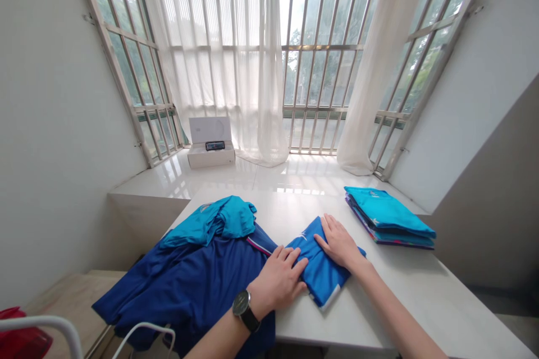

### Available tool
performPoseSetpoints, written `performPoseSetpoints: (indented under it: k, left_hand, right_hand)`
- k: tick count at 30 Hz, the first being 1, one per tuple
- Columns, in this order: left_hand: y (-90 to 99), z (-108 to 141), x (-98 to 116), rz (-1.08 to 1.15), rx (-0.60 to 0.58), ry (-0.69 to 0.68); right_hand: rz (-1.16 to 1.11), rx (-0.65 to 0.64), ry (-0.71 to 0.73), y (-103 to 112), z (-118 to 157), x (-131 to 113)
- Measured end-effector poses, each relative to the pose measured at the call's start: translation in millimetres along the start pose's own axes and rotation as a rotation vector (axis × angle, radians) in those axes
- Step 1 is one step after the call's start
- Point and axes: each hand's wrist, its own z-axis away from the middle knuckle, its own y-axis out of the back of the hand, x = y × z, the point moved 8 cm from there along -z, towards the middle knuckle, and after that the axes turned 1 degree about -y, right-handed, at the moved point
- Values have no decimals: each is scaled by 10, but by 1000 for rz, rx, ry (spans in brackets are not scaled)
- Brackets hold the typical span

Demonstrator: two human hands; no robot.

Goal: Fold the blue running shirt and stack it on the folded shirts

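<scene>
A folded blue shirt (322,275) with a small white logo lies on the white table (425,291) in front of me. My right hand (337,241) rests flat on its upper right part, fingers stretched out. On its left edge lies my left hand (283,277), fingers extended and slightly bent; a black watch is on that wrist. Just left of this hand, a loose dark blue garment (189,275) spreads over the table and hangs past its front edge. A crumpled teal garment (223,221) sits on top of it.
At the right stands a stack of folded clothes (387,216), teal on top. An open white box (211,154) with a dark device (214,146) is on the window ledge. White curtains hang before the barred window. A white curved frame (46,322) and something red are at lower left.
</scene>
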Motion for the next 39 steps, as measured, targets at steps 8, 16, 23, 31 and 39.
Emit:
performPoseSetpoints:
  k: [8,16,23,31,39]
  left_hand:
    - [-140,-159,156,-19,110,253]
    - [-80,-149,39,189,224,193]
    - [-67,-160,-4,287,297,220]
    - [-98,-217,51,263,294,96]
    - [-6,-198,97,260,290,84]
  right_hand:
    - [-94,3,-131,-49,177,-214]
    - [-131,-66,-118,-237,147,-140]
    - [-132,-87,-130,-245,157,-136]
    - [-95,-88,-144,-268,165,-137]
    - [-99,-83,-140,-254,173,-158]
